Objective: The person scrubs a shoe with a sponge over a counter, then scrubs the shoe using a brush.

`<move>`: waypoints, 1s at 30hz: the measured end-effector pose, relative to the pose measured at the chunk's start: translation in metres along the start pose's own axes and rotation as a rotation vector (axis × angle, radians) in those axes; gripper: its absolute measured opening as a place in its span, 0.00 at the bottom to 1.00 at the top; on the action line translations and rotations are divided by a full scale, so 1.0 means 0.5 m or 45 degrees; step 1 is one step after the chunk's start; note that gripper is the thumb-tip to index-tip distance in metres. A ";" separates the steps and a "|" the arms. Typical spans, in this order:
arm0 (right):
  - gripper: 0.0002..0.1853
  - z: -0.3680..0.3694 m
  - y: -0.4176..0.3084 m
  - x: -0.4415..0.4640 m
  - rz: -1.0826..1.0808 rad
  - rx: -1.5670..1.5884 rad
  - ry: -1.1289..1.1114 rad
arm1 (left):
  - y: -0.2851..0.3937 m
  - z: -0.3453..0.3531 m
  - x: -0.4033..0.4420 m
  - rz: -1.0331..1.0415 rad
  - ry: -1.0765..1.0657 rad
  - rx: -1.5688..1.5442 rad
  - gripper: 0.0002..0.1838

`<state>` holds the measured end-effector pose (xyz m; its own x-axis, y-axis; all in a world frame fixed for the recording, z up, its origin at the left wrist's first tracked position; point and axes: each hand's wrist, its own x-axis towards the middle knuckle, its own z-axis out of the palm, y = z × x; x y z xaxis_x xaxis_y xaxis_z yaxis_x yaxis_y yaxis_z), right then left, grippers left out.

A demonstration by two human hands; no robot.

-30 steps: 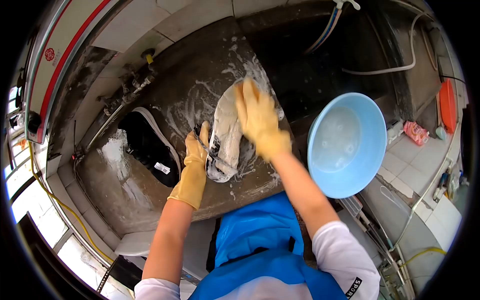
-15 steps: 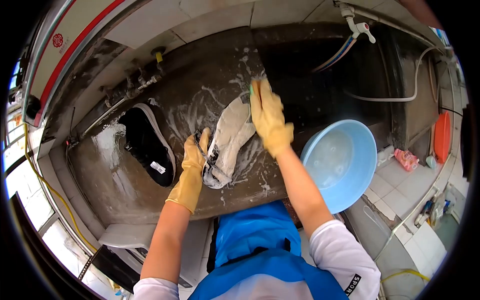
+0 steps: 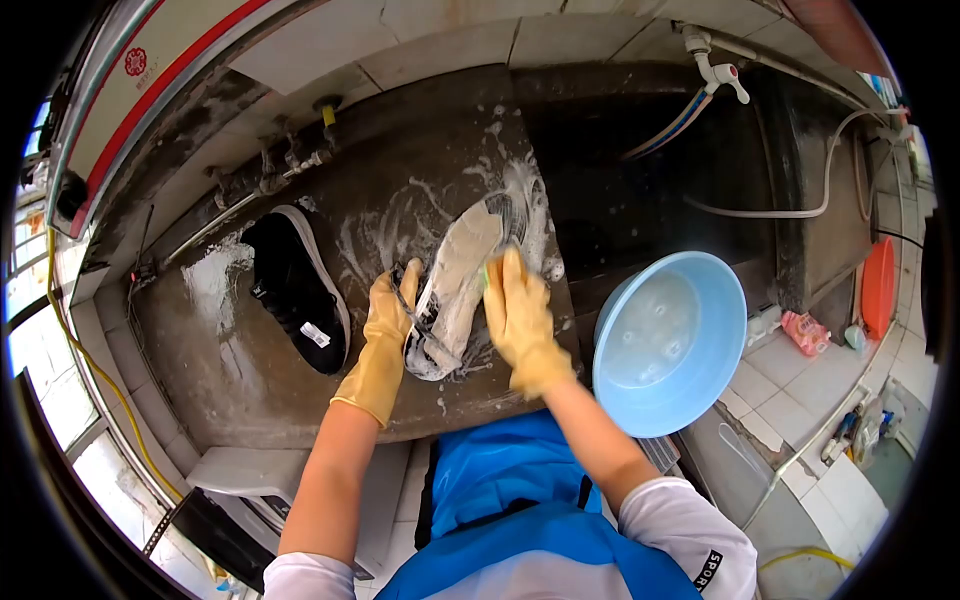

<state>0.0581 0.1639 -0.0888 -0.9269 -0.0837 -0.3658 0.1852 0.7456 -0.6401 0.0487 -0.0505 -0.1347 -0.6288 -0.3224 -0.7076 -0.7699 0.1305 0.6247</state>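
A foam-covered shoe (image 3: 458,285) lies on the wet dark counter, with a pale surface that looks like its sole facing up and dark parts at the edges. My left hand (image 3: 385,325), in a yellow rubber glove, is closed on its left side, and a dark strip, perhaps a lace, crosses the fingers. Against the shoe's right side is my right hand (image 3: 520,320), also gloved and slightly blurred. Its fingers are pressed together over something with a green edge, mostly hidden. A black shoe (image 3: 295,285) with a white sole edge rests to the left.
To the right, a light blue basin (image 3: 725,340) holds cloudy water. Behind it is a dark sink (image 3: 630,200) below a white tap (image 3: 716,72) with a striped hose. Pipes and valves (image 3: 285,165) run along the back wall. An orange-red basin (image 3: 879,290) stands far right.
My right hand has moved down and toward me along the shoe's right side, uncovering its foamy far end. My left hand stays in place on the shoe.
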 end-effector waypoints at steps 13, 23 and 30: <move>0.35 0.048 -0.016 -0.059 -0.286 -0.434 0.021 | 0.020 0.002 -0.012 0.053 0.099 0.047 0.31; 0.30 0.061 -0.062 -0.107 -0.308 0.296 -0.186 | -0.010 0.003 0.003 0.094 0.183 0.088 0.31; 0.28 -0.005 -0.046 0.239 -0.353 -0.338 0.516 | -0.043 0.004 0.027 0.132 0.096 0.026 0.32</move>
<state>-0.0577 0.1387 -0.1161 -0.9903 -0.0786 0.1147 -0.1234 0.8770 -0.4643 0.0567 -0.0557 -0.1583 -0.6956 -0.3755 -0.6125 -0.7038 0.1852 0.6858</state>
